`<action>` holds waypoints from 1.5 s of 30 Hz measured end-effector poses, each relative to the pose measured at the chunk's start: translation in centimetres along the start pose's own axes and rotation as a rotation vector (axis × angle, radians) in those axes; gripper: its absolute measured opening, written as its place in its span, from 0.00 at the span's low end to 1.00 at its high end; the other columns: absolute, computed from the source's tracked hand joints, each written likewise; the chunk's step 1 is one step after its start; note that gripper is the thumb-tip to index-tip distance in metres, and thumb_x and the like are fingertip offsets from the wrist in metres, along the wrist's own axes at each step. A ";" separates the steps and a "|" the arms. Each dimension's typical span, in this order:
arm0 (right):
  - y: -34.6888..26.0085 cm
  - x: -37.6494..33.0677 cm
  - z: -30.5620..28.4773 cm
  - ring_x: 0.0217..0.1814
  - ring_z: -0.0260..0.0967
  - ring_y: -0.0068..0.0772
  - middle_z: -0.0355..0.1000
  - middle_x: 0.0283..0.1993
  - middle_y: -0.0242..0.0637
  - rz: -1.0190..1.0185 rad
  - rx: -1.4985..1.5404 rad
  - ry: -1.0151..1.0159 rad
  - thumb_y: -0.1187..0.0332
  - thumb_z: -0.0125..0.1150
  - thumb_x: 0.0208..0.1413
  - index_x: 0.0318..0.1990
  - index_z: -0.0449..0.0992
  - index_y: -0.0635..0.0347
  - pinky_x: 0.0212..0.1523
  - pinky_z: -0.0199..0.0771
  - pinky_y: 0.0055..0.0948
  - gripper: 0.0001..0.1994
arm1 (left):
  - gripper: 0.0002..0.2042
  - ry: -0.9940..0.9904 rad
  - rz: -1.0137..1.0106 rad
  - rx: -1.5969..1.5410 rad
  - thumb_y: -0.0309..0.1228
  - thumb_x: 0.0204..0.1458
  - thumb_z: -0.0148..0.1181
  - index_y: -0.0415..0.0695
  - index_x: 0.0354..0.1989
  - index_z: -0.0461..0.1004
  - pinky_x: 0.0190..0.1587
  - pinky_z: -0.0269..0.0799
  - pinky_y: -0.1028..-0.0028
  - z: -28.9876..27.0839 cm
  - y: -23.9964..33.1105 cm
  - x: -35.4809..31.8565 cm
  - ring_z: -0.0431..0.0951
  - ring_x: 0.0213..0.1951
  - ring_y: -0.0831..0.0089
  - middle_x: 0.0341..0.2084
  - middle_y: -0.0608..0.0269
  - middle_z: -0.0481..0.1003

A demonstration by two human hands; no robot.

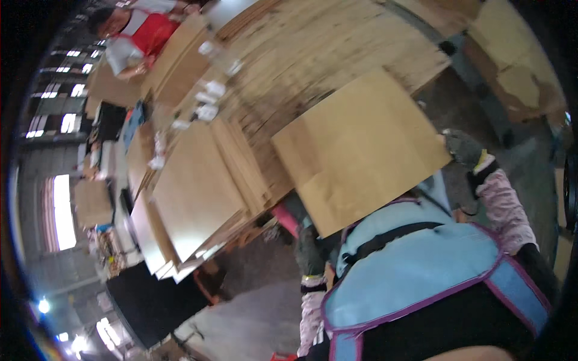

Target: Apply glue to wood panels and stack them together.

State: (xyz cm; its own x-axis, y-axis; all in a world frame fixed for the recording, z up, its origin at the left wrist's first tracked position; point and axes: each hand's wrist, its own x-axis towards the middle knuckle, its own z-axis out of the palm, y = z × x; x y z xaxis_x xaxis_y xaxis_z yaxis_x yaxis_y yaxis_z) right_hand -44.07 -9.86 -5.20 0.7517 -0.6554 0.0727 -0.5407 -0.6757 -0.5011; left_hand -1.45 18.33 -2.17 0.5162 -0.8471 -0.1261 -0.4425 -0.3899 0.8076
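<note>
A flat tan rectangular board (pixel 367 150) spans the space in front of me, its far part over the wooden worktable. My right hand (pixel 465 149), in a dark grey glove, grips the board's right edge near the near corner. At the near left corner, my left hand (pixel 309 251), also gloved in grey, is closed at the edge, its fingers partly hidden. The blue apron (pixel 415 265) with purple trim on my body lies just behind the board's near edge.
Left of the board stands a stack of similar panels (pixel 198 186). White bottles (pixel 211 93) stand beyond it on the wooden worktable (pixel 325 36). A person in a red apron (pixel 158 33) is at the far left. Cardboard (pixel 512 78) lies at the far right. A black panel (pixel 153 304) stands lower left.
</note>
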 end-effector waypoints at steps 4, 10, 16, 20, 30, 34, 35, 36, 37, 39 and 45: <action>-4.8 3.8 -2.3 0.56 0.65 0.45 0.68 0.53 0.45 0.696 0.716 -0.180 0.66 0.53 0.55 0.52 0.71 0.59 0.57 0.63 0.38 0.17 | 0.14 0.101 -0.065 -0.426 0.33 0.56 0.53 0.39 0.48 0.67 0.40 0.71 0.71 1.0 -1.0 0.4 0.75 0.39 0.67 0.38 0.55 0.74; -7.7 3.9 -2.3 0.27 0.61 0.21 0.67 0.28 0.31 0.686 0.807 0.092 0.54 0.53 0.57 0.35 0.73 0.61 0.24 0.62 0.27 0.16 | 0.15 -0.084 -0.195 -0.668 0.30 0.57 0.50 0.37 0.50 0.65 0.43 0.69 0.74 1.0 0.6 1.4 0.72 0.41 0.72 0.41 0.60 0.72; 0.4 -0.2 -0.5 0.55 0.66 0.51 0.69 0.51 0.50 -0.107 -0.047 0.144 0.70 0.52 0.54 0.50 0.71 0.62 0.57 0.64 0.43 0.16 | 0.15 0.075 -0.046 -0.489 0.28 0.56 0.53 0.39 0.51 0.67 0.30 0.67 0.78 -1.9 7.3 1.0 0.70 0.30 0.80 0.31 0.70 0.72; -12.9 9.0 -5.2 0.49 0.68 0.33 0.71 0.48 0.40 0.110 0.511 0.194 0.64 0.48 0.59 0.51 0.70 0.65 0.51 0.67 0.33 0.17 | 0.15 0.233 -0.015 -0.526 0.29 0.56 0.54 0.42 0.52 0.67 0.30 0.64 0.81 -5.7 6.9 0.7 0.66 0.28 0.84 0.31 0.71 0.71; -25.1 23.7 4.6 0.36 0.67 0.41 0.68 0.32 0.44 -0.277 0.398 -0.079 0.63 0.51 0.58 0.44 0.71 0.63 0.38 0.67 0.35 0.13 | 0.18 0.816 -0.009 -0.582 0.36 0.57 0.54 0.33 0.48 0.67 0.37 0.69 0.77 -21.3 -4.1 0.8 0.70 0.33 0.77 0.33 0.62 0.72; -30.9 25.9 9.1 0.35 0.67 0.48 0.68 0.30 0.48 -0.607 0.115 0.226 0.64 0.49 0.58 0.36 0.69 0.62 0.37 0.65 0.43 0.10 | 0.15 0.982 -0.164 -0.499 0.36 0.55 0.58 0.38 0.45 0.72 0.33 0.66 0.77 -24.6 -6.4 3.2 0.67 0.31 0.79 0.30 0.68 0.70; -33.0 26.0 9.6 0.36 0.68 0.48 0.68 0.30 0.49 -0.317 0.251 -0.062 0.63 0.49 0.58 0.34 0.68 0.61 0.38 0.65 0.44 0.10 | 0.16 1.035 -0.188 -0.530 0.37 0.54 0.58 0.39 0.44 0.72 0.33 0.67 0.77 -25.2 -7.5 3.4 0.68 0.32 0.78 0.31 0.67 0.71; -34.6 26.3 10.0 0.36 0.68 0.48 0.68 0.30 0.49 -0.332 0.244 -0.061 0.63 0.49 0.58 0.34 0.68 0.61 0.38 0.65 0.44 0.10 | 0.16 1.119 -0.063 -0.365 0.37 0.54 0.58 0.39 0.46 0.71 0.35 0.69 0.76 -25.5 -11.3 3.7 0.71 0.34 0.77 0.35 0.65 0.73; -35.7 26.6 10.5 0.36 0.69 0.48 0.68 0.29 0.49 -0.304 0.294 -0.048 0.62 0.50 0.57 0.34 0.68 0.61 0.37 0.66 0.44 0.10 | 0.16 1.111 -0.058 -0.381 0.37 0.54 0.58 0.39 0.46 0.71 0.35 0.69 0.76 -25.8 -11.2 4.0 0.71 0.34 0.77 0.35 0.65 0.73; -37.0 27.2 11.0 0.35 0.69 0.47 0.68 0.28 0.49 -0.263 0.335 -0.031 0.61 0.50 0.57 0.34 0.67 0.60 0.37 0.66 0.44 0.11 | 0.18 1.085 -0.134 -0.246 0.36 0.55 0.57 0.37 0.49 0.70 0.47 0.69 0.72 -25.8 -9.9 4.1 0.72 0.44 0.69 0.46 0.56 0.72; -37.3 30.1 14.1 0.36 0.69 0.55 0.70 0.30 0.50 -0.340 0.216 0.167 0.57 0.50 0.56 0.35 0.67 0.60 0.36 0.67 0.44 0.14 | 0.19 1.088 -0.058 0.106 0.36 0.55 0.56 0.35 0.51 0.68 0.62 0.56 0.63 -28.2 -13.5 6.4 0.60 0.61 0.54 0.57 0.46 0.62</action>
State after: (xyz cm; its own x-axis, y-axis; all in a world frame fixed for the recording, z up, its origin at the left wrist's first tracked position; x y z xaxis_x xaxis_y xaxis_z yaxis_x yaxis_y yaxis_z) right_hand 4.09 0.38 3.54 0.7921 -0.4658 0.3945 -0.1685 -0.7880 -0.5921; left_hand 28.53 28.34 2.35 0.8869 -0.0742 0.4560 -0.4303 -0.4919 0.7569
